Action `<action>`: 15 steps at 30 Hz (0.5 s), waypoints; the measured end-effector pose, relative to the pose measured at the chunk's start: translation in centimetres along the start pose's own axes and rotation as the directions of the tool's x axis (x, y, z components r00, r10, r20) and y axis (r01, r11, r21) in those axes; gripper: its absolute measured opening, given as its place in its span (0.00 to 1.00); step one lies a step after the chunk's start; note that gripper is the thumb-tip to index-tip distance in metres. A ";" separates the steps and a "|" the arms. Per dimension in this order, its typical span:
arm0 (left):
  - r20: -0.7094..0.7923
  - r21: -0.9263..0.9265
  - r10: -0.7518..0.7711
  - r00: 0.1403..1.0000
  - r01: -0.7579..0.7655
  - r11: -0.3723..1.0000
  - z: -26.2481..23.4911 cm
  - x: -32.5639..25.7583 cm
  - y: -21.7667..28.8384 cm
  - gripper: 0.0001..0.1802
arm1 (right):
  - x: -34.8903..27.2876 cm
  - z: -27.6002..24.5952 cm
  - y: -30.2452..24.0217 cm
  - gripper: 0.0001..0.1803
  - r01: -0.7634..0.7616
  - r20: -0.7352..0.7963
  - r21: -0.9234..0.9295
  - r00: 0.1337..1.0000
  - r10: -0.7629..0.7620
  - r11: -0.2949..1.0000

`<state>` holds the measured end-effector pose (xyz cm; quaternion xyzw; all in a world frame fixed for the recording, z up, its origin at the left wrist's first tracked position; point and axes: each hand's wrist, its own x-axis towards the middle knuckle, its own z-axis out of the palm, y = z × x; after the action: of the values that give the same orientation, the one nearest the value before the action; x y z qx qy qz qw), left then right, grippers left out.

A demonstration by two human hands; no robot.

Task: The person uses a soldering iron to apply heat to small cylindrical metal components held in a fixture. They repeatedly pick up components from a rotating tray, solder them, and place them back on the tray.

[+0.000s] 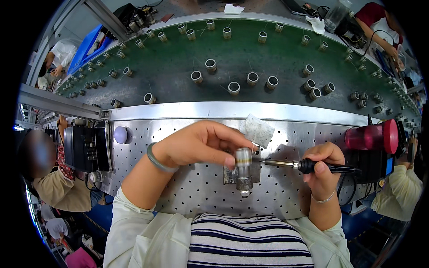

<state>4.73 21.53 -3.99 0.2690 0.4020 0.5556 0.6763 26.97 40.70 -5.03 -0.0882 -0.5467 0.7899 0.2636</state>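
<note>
A small metal cylinder (243, 157), slightly blurred and with a yellowish band, sits on a metal holder (244, 181) on the perforated bench in front of me. My left hand (201, 144) reaches in from the left, its thumb and index finger curled around the cylinder. In my right hand (325, 163) is a soldering iron (308, 166), held by its black handle. The iron points left, its tip close to the cylinder's right side; whether they touch is hard to see. A crumpled, stained whitish pad (258, 130) lies just behind the holder.
Beyond a metal rail (232, 110), a green conveyor belt (178, 51) carries many metal cylinders. A pink jar (373, 136) stands at right by a black box with a screen (388, 165). A lavender round object (120, 134) and black equipment (85, 147) sit left. Other people work on both sides.
</note>
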 end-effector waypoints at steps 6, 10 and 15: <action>-0.094 -0.094 -0.020 0.995 0.011 0.996 1.6 0.0 -0.7 0.29 | -0.1 0.2 -0.1 0.09 -0.002 0.022 0.022 1.000 0.001 1.000; -0.201 -0.015 -0.015 0.979 0.013 1.000 2.4 -0.2 -0.9 0.30 | -0.2 0.4 -0.1 0.09 -0.024 0.046 0.048 0.999 0.022 0.999; -0.161 -0.073 0.009 0.987 -0.021 0.997 1.9 0.0 -1.6 0.27 | -0.4 0.6 -0.1 0.08 -0.034 0.079 0.046 0.996 0.030 0.998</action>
<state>7.21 21.32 -4.24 0.2010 0.4324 0.5950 0.6470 27.08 40.08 -4.74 -0.0596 -0.5365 0.8094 0.2312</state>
